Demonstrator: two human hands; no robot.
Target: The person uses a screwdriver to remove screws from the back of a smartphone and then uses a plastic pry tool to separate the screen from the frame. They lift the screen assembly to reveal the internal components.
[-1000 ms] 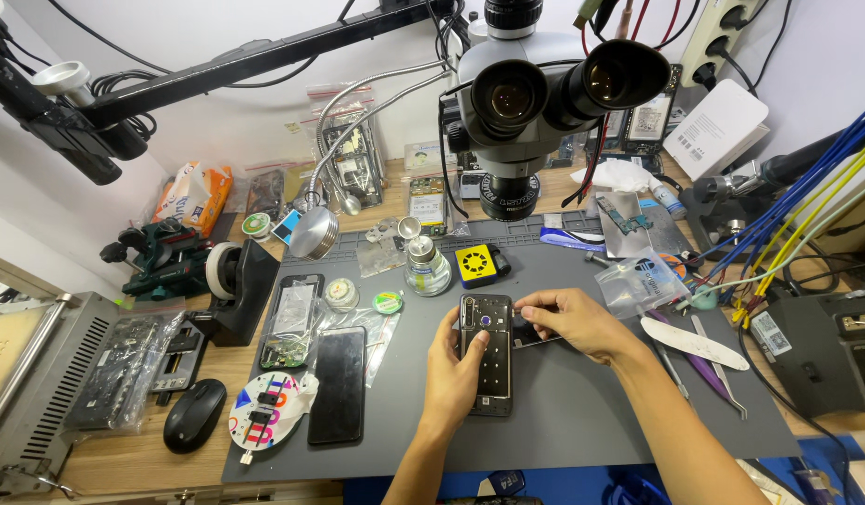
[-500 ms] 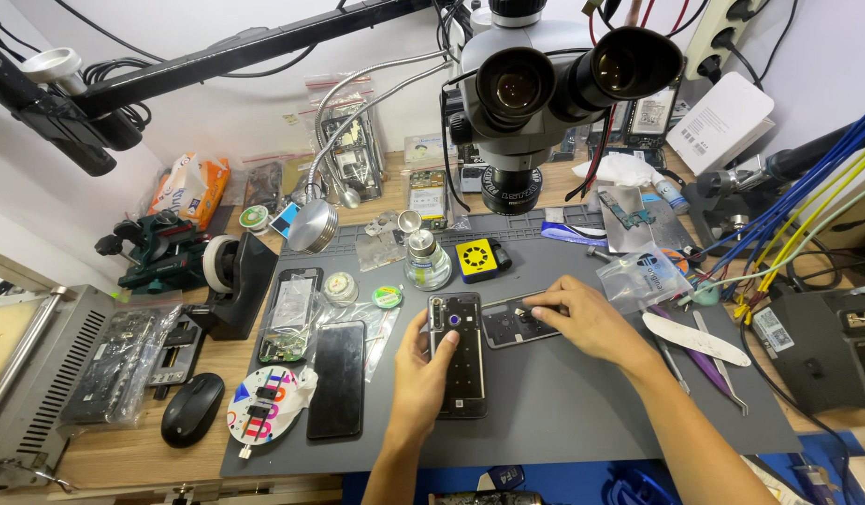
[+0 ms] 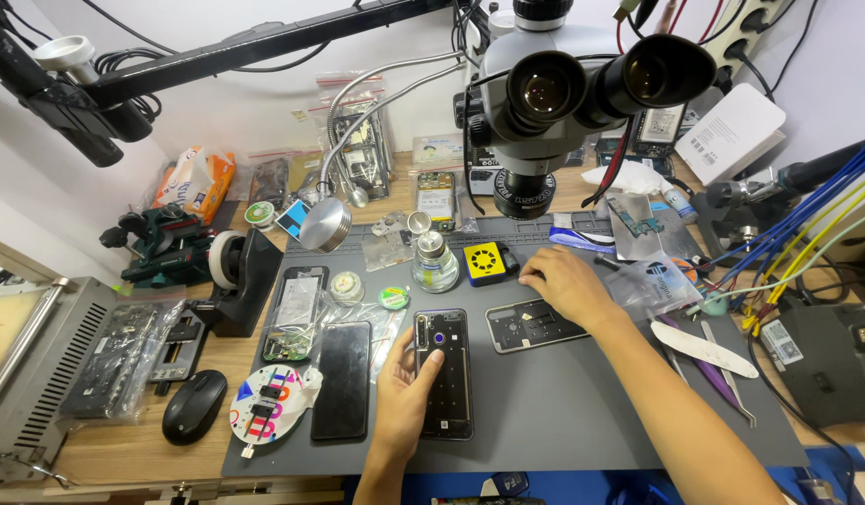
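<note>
Right now your work sits on the large grey silicone repair mat (image 3: 563,421) under the black stereo microscope (image 3: 563,93) at the far edge. Near the middle lies the opened black phone body with its back removed (image 3: 444,372); your left hand (image 3: 406,397) rests flat on its left side, fingers together and loosely curved, thumb lying along the frame, pressing rather than gripping. Just right of it, apart from the body, lies the dark rectangular back cover (image 3: 533,324). Your right hand (image 3: 565,283) rests at that cover's far right corner, fingers bent down together onto the mat; whether they pinch anything I cannot tell. So the cover appears already off and set aside, while the body's inner parts look still in place. A small yellow square tool (image 3: 485,262) sits just beyond, and metal tweezers (image 3: 729,360) lie at the right.
</note>
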